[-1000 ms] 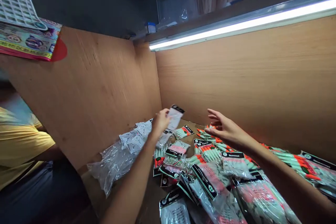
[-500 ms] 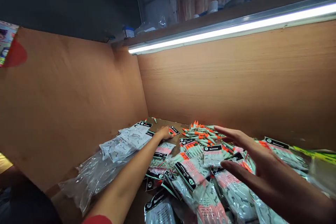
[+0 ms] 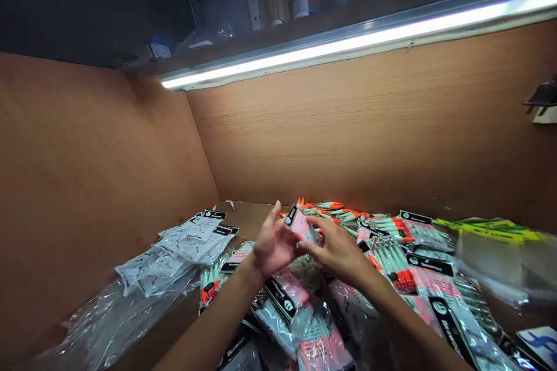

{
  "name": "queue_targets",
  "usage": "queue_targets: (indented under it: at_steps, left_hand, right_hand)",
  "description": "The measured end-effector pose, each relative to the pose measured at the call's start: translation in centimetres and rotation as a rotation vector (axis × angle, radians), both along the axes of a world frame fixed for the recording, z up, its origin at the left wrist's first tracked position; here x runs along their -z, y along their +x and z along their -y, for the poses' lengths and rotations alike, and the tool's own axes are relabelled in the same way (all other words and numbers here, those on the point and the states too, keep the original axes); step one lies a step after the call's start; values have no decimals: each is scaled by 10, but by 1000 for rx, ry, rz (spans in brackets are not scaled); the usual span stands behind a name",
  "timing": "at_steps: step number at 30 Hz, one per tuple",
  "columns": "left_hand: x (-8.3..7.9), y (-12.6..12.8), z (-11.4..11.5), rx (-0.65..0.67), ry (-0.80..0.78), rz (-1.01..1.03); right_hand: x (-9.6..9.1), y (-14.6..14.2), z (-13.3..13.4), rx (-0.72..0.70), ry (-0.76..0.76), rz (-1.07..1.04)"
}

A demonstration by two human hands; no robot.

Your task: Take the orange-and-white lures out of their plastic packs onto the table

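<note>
A small clear packet [image 3: 304, 228] with a black header card and a pink label is held above the pile. My right hand [image 3: 337, 249] pinches it at its right side between thumb and fingers. My left hand [image 3: 275, 246] is open just left of the packet, palm turned towards it and fingers apart; whether it touches the packet I cannot tell. Below both hands lie several filled packets [image 3: 289, 295] with black headers and pink labels. Behind them is a heap of loose orange-and-pale-green floats [image 3: 331, 207].
Flat white packets [image 3: 191, 243] lie at left on a clear plastic bag [image 3: 130, 313]. More filled packets [image 3: 429, 269] are piled at right, beside clear bags with yellow headers [image 3: 496, 229]. Wooden panels [image 3: 331, 145] enclose the table, under a lit tube lamp [image 3: 322, 49].
My left hand has drawn back from the far part of the table. My right hand has moved left and closed on a packet. The view has swung to the right.
</note>
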State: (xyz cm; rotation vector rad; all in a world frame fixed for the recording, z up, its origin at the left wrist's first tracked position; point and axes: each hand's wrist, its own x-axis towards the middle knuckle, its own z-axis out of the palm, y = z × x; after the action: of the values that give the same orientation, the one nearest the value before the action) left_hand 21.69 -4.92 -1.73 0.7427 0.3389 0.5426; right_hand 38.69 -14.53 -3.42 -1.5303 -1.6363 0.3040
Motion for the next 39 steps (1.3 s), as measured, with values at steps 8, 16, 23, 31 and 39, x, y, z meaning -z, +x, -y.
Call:
queue_targets:
  at_steps: [8, 16, 23, 31, 39]
  left_hand:
    - [13, 12, 19, -342, 184, -88]
    - [4, -6, 3, -387, 309, -98]
    - [5, -1, 2, -536, 422, -130]
    - [10, -4, -3, -226, -81, -178]
    - [-3, -6, -1, -213, -129, -212]
  right_hand:
    - [-8, -1, 3, 48, 82, 63]
    - [-15, 17, 1, 38, -1, -101]
    - [-17, 0, 8, 141, 187, -16]
    - [-23, -3, 13, -328, 387, -56]
    - [-27, -11, 22, -433, 325, 103]
